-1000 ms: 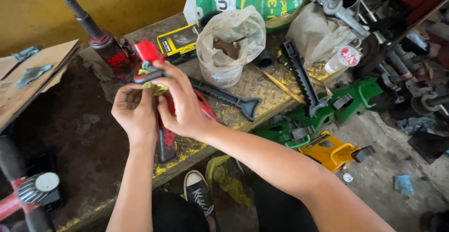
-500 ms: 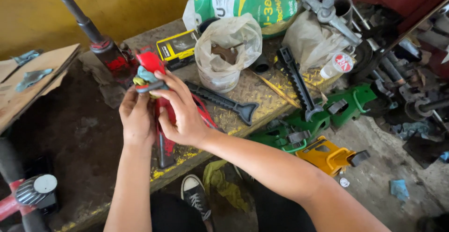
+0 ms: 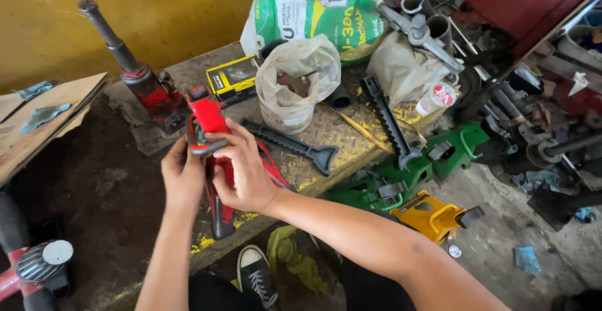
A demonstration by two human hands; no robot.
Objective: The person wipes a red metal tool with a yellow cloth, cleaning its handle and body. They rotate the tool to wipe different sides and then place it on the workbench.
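While both hands meet at centre left of the frame, a red tool [image 3: 210,123] is gripped between them: the right hand [image 3: 246,173] is wrapped over its body with the thumb pressed on a dark metal lever, and the left hand [image 3: 182,176] is closed on its left side, fingers curled behind. What kind of tool it is cannot be told for certain (possibly a small scissor jack), since the hands cover most of it. It is held just above the yellow-flecked workbench [image 3: 351,138]. A black ridged bar [image 3: 291,145] is seen lying just to the right of the hands. Further up, a crumpled plastic bag [image 3: 298,79] is set beside a small yellow and black box [image 3: 233,78], and a red bottle jack [image 3: 141,82] stands at upper left. Green and yellow metal stands [image 3: 426,185] are piled on the floor at right.
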